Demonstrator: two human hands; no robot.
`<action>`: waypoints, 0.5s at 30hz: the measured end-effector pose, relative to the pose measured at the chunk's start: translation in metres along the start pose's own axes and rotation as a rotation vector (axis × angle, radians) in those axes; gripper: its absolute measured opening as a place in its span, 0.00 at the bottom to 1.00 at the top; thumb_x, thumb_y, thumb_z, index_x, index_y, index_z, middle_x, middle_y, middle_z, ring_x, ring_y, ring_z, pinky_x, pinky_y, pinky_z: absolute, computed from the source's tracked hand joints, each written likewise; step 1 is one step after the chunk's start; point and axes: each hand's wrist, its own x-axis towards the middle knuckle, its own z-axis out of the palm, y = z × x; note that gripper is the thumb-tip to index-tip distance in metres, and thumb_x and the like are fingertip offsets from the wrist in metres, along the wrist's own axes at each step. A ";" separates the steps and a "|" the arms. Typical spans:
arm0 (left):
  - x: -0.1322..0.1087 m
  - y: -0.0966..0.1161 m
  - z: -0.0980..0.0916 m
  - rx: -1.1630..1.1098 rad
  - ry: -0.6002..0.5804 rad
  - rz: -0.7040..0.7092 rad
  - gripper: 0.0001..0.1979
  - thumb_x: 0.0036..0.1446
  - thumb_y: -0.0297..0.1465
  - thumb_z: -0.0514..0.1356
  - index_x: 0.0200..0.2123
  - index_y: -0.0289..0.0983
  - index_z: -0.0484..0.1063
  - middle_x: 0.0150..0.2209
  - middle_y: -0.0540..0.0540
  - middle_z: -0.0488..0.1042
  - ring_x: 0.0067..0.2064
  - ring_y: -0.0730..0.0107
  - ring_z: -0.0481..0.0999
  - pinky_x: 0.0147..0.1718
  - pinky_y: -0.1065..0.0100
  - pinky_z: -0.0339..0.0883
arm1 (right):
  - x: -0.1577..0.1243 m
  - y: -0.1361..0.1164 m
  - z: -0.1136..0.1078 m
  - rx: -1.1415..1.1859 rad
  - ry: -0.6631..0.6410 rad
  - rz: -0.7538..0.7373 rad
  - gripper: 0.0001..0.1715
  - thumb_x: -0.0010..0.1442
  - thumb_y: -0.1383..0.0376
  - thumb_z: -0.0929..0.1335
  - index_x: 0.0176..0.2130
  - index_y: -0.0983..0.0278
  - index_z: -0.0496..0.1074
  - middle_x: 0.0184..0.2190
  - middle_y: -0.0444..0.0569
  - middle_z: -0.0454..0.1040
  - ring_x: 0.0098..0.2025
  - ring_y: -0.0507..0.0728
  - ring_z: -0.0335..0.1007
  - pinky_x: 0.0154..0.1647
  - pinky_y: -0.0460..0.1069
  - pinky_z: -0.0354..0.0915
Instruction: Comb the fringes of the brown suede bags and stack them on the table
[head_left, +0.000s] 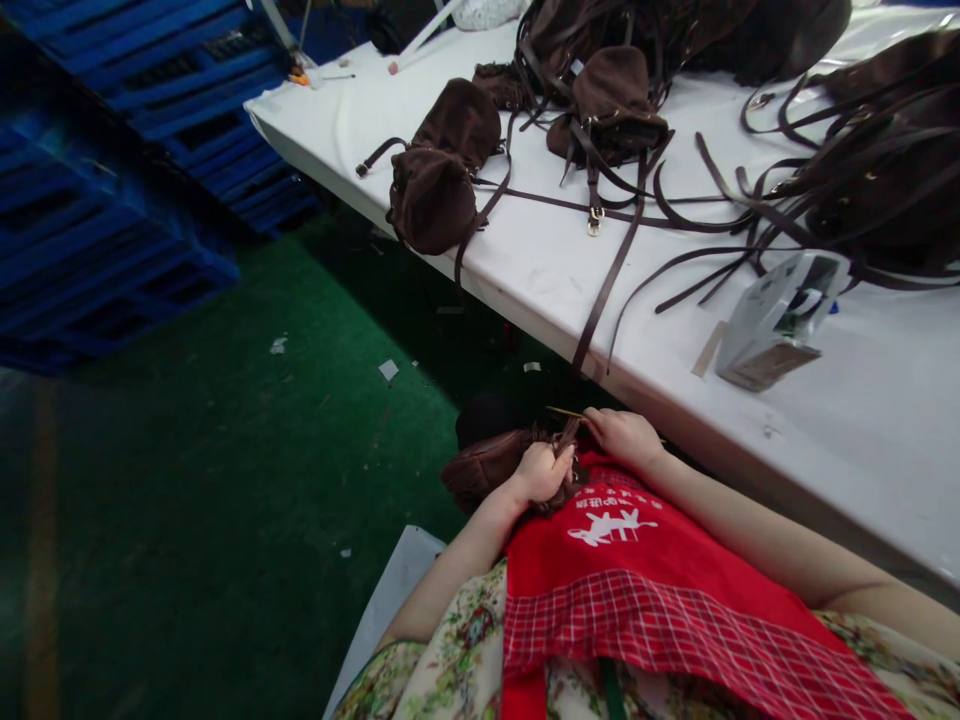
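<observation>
My left hand (541, 472) is closed round the top of a brown suede pouch bag (484, 468) that rests on my lap over a red apron (637, 570). My right hand (624, 436) is just to its right, fingers pinched on a thin stick-like tool (564, 412) that points left over the bag's mouth. Both hands sit below the edge of the white table (825, 440).
On the table lie more brown pouch bags (442, 165), a heap of brown leather straps (750, 200) and a small grey box (776, 320). Blue plastic pallets (112, 170) stand at the left on a green floor (262, 450) with bits of litter.
</observation>
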 end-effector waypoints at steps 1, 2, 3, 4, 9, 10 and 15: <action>0.001 0.001 0.001 0.025 -0.004 -0.023 0.29 0.65 0.38 0.40 0.19 0.37 0.70 0.22 0.47 0.75 0.27 0.72 0.73 0.37 0.72 0.65 | 0.001 0.000 0.004 0.006 -0.018 0.027 0.27 0.69 0.53 0.49 0.46 0.61 0.67 0.36 0.53 0.76 0.34 0.57 0.73 0.28 0.46 0.56; 0.003 0.002 0.001 0.059 -0.009 -0.047 0.30 0.65 0.39 0.39 0.18 0.37 0.71 0.21 0.46 0.74 0.27 0.71 0.73 0.36 0.71 0.65 | 0.002 0.000 0.007 0.017 -0.047 0.049 0.28 0.68 0.52 0.49 0.46 0.61 0.67 0.36 0.53 0.76 0.35 0.57 0.73 0.28 0.47 0.57; 0.004 0.003 0.002 0.100 -0.014 -0.067 0.31 0.65 0.39 0.39 0.18 0.37 0.71 0.21 0.45 0.74 0.27 0.69 0.73 0.36 0.70 0.65 | 0.004 -0.001 0.010 0.033 -0.082 0.069 0.28 0.68 0.51 0.48 0.46 0.61 0.67 0.36 0.53 0.76 0.35 0.58 0.73 0.29 0.47 0.57; 0.006 0.004 0.004 0.148 -0.020 -0.081 0.31 0.65 0.39 0.39 0.19 0.36 0.72 0.21 0.44 0.74 0.27 0.68 0.74 0.36 0.68 0.65 | 0.006 -0.002 0.013 0.062 -0.119 0.092 0.29 0.68 0.51 0.48 0.47 0.61 0.67 0.36 0.53 0.77 0.36 0.58 0.73 0.30 0.47 0.58; 0.014 0.000 0.010 0.355 -0.054 0.021 0.21 0.62 0.34 0.45 0.30 0.34 0.76 0.30 0.38 0.78 0.35 0.60 0.76 0.38 0.64 0.64 | 0.020 -0.006 0.026 0.239 -0.265 0.165 0.30 0.68 0.50 0.49 0.46 0.61 0.70 0.40 0.54 0.77 0.41 0.59 0.73 0.35 0.49 0.62; 0.015 -0.001 0.011 0.374 -0.061 0.042 0.20 0.62 0.33 0.46 0.31 0.34 0.76 0.31 0.37 0.78 0.35 0.58 0.76 0.38 0.64 0.64 | 0.022 -0.005 0.028 0.258 -0.278 0.170 0.30 0.68 0.50 0.50 0.46 0.61 0.70 0.41 0.54 0.77 0.42 0.59 0.73 0.36 0.49 0.63; 0.008 0.002 0.014 0.326 -0.044 0.145 0.18 0.60 0.32 0.47 0.27 0.35 0.74 0.28 0.38 0.77 0.34 0.59 0.76 0.38 0.63 0.63 | 0.023 0.013 0.035 0.344 -0.280 0.287 0.24 0.65 0.52 0.58 0.44 0.64 0.74 0.40 0.56 0.77 0.41 0.60 0.73 0.39 0.50 0.63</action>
